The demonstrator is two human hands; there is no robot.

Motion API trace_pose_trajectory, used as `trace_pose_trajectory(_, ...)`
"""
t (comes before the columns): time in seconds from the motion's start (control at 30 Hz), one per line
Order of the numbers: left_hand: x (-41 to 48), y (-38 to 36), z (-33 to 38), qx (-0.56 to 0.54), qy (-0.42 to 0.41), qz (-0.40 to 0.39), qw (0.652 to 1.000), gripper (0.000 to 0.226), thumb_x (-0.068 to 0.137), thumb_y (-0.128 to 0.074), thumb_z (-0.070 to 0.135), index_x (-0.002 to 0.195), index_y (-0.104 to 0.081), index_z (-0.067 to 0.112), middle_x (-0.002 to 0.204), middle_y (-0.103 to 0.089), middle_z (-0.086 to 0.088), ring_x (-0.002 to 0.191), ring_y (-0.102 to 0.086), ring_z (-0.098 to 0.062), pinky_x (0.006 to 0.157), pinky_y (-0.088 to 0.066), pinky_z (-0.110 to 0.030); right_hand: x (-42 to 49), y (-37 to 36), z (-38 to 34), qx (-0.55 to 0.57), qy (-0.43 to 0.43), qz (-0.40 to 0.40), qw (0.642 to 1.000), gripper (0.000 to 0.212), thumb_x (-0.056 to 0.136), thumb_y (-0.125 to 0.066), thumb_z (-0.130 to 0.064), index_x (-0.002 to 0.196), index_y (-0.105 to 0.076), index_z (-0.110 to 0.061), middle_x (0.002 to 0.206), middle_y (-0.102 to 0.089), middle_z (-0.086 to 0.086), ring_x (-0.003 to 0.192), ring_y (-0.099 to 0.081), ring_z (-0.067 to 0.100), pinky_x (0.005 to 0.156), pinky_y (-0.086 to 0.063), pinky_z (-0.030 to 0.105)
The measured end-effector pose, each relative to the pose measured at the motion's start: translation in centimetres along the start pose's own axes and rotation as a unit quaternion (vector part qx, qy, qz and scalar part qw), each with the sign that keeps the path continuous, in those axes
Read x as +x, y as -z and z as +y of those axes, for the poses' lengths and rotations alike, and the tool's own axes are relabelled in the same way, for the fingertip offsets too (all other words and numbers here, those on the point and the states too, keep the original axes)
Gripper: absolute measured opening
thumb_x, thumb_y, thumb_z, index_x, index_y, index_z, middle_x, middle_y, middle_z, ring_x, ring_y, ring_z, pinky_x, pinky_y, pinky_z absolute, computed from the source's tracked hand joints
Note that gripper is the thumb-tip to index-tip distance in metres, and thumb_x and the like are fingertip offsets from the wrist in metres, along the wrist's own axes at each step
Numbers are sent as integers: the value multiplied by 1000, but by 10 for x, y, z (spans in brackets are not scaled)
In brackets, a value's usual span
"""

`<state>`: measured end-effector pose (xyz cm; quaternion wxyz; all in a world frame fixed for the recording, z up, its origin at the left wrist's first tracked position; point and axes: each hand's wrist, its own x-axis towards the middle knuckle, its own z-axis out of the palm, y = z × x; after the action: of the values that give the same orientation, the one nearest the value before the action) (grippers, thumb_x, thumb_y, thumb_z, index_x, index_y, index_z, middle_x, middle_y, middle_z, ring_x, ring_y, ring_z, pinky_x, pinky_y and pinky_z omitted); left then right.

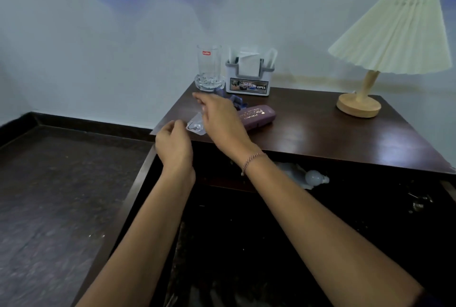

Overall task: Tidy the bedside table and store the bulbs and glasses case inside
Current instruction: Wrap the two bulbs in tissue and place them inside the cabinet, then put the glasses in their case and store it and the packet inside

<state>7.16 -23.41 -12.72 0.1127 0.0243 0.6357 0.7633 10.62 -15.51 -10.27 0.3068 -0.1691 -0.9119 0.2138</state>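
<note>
On the dark wooden bedside table [320, 131], near its front left corner, a small clear plastic packet [196, 126] with something shiny inside is lying flat. Both bare hands are hovering at that corner. Left hand [174, 142] is sitting just beside the packet's left edge with its fingers curled inward; whether the fingertips are pinching the packet cannot be told, as motion blur is hiding the contact. Right hand [219, 119] is reaching over the packet from the right, fingers loosely spread and pointing left, gripping nothing visible; a thin thread bracelet [253, 160] is circling its wrist. Mauve glasses case [256, 116] is lying closed on the tabletop just right of the right hand, partly hidden by it. Something blue [237, 100] is showing behind that hand, too obscured to identify. Against the wall a clear drinking glass [209, 65] is standing in a glass dish [209, 82], with a white organiser box [249, 77] holding papers just beside it. Pleated cream lamp [392, 35] is standing at the right rear. Below the tabletop the drawer [370, 220] is standing open, and a white bulb [315, 178] is lying inside near its back.
</note>
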Motion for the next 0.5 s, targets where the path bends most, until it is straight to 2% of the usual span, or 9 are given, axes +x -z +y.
trace_pose_trajectory(0.03, 1, -2, 3, -14, 23, -6, 1000, 23, 81, -45, 12, 59, -53, 14, 53, -55, 2, 60, -49, -20, 67, -43, -31, 12, -3, -1, -49, 4, -42, 998, 47, 87, -41, 8, 131, -49, -3, 126, -59, 18, 118, -54, 28, 99, -41, 33)
trace_pose_trajectory(0.1, 5, -5, 6, -37, 61, -10, 997, 27, 82, -45, 11, 56, -46, 16, 42, -45, 6, 50, -39, -13, 56, -38, -26, 29, -10, -4, -126, 6, -108, 986, 44, 85, -41, 10, 126, -51, 2, 125, -58, 21, 119, -53, 32, 98, -42, 35)
trace_pose_trajectory(0.23, 14, -8, 10, -58, 98, -22, 993, 19, 86, -45, 12, 67, -49, 13, 60, -46, -2, 54, -47, -14, 55, -43, -23, 37, -17, -6, -192, -1, -159, 968, 26, 84, -42, 8, 105, -58, 7, 113, -62, 24, 110, -56, 36, 86, -42, 35)
trace_pose_trajectory(0.33, 22, -10, 10, -65, 116, -30, 991, 13, 87, -45, 14, 77, -51, 10, 69, -50, -6, 65, -52, -16, 60, -46, -24, 38, -22, -2, -207, -18, -162, 965, 22, 87, -47, 2, 104, -59, 9, 113, -62, 26, 110, -55, 38, 87, -44, 37)
trace_pose_trajectory(0.43, 30, -6, 8, -69, 129, -42, 988, 14, 88, -44, 15, 95, -52, 5, 87, -55, -10, 84, -57, -21, 65, -48, -25, 37, -30, 0, -203, -31, -135, 969, 22, 86, -47, 5, 104, -58, 8, 112, -61, 26, 108, -57, 37, 85, -47, 38)
trace_pose_trajectory(0.5, 33, -3, 6, -76, 132, -47, 987, 15, 88, -44, 15, 96, -52, 6, 96, -55, -12, 89, -58, -21, 69, -50, -27, 36, -34, 1, -207, -26, -120, 971, 23, 85, -46, 7, 104, -58, 7, 111, -62, 25, 107, -57, 36, 85, -48, 38)
